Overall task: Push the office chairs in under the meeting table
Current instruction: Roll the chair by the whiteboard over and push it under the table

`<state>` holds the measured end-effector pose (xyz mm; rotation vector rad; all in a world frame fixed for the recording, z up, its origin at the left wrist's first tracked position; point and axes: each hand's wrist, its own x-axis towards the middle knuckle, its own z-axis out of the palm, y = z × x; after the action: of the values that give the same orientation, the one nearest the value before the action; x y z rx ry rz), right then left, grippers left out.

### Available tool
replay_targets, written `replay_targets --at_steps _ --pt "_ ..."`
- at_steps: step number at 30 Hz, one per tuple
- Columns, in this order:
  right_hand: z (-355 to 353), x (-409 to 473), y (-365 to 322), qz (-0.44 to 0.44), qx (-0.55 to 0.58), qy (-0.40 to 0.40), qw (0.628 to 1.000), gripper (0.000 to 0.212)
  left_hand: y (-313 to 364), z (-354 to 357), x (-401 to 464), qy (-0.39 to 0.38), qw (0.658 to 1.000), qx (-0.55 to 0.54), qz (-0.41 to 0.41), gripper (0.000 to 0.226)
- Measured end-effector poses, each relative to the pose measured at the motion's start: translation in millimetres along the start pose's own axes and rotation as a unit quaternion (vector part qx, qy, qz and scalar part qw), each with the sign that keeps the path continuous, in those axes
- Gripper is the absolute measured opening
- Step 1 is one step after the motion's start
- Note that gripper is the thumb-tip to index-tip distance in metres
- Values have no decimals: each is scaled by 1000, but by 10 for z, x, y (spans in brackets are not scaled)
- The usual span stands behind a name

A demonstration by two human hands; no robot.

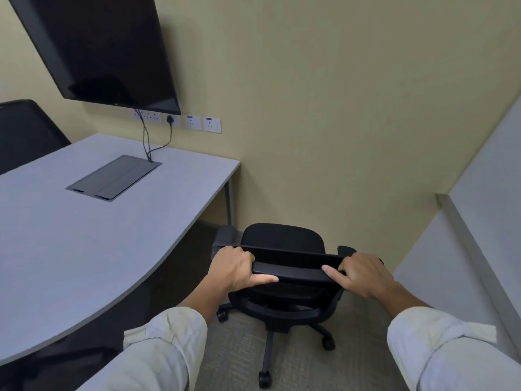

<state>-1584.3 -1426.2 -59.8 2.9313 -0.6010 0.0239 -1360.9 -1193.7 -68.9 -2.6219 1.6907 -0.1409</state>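
Gripping the top edge of a black office chair (282, 241) backrest with both hands, beside the grey tabletop (84, 235).

Far left, a second black chair (25, 131) behind the tabletop; above it a dark wall screen (98, 46), cables dropping to a cable hatch (115, 177) set in the tabletop. Left hand (234, 268) clamped on the left end of the backrest top, fingers curled over, thumb stretched along the near face. Seat out from under the tabletop, just right of its curved edge, castors on the carpet (236, 359). Right hand (363, 273) clamped likewise on the right end, thumb pointing inward. Pale rolled sleeves (166, 342) on both forearms. Far right, a light partition (479, 221).
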Motion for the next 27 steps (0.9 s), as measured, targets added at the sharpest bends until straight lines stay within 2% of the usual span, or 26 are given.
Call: replay_targets --at_steps 6,11,20,27 --pt "11 -128 310 -26 44 15 999 73 598 -114 -261 -9 996 -1 -90 98" --pt "-53 -150 406 -100 50 15 994 71 876 -133 -536 -3 986 6 -165 99" --pt "-25 267 281 -203 72 30 976 70 913 -158 -769 9 966 30 -257 96" --pt "41 953 238 -197 107 -2 975 63 858 -175 -558 26 949 46 -311 95"
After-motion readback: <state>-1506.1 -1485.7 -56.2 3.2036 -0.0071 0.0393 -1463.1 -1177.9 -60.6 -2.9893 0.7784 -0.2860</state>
